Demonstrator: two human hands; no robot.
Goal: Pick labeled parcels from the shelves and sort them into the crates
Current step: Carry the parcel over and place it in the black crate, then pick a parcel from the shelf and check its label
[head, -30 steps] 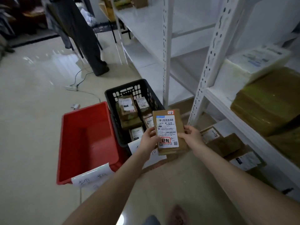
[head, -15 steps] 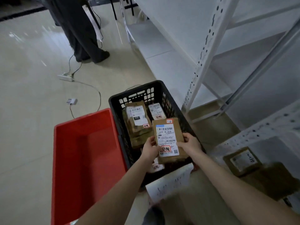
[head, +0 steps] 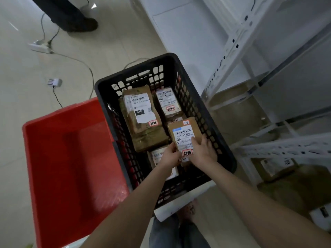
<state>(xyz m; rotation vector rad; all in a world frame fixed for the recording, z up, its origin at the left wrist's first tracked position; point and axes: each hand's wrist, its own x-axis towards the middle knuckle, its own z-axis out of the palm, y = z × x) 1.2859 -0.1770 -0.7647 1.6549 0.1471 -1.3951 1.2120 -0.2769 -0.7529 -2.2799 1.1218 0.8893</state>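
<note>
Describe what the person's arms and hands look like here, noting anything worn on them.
Both arms are bare: the left forearm and right forearm show no sleeves up to the frame's edge. The left hand and right hand wear no gloves; no watch, ring, band or marking shows.

Bare forearms (head: 125, 203) — unsleeved; blue denim jeans (head: 179, 233).

The brown cardboard parcel (head: 179, 126) is carrying a white paper label (head: 185, 137); the black perforated plastic crate (head: 206, 111) is looking matt, the red plastic crate (head: 71, 158) smooth
</note>
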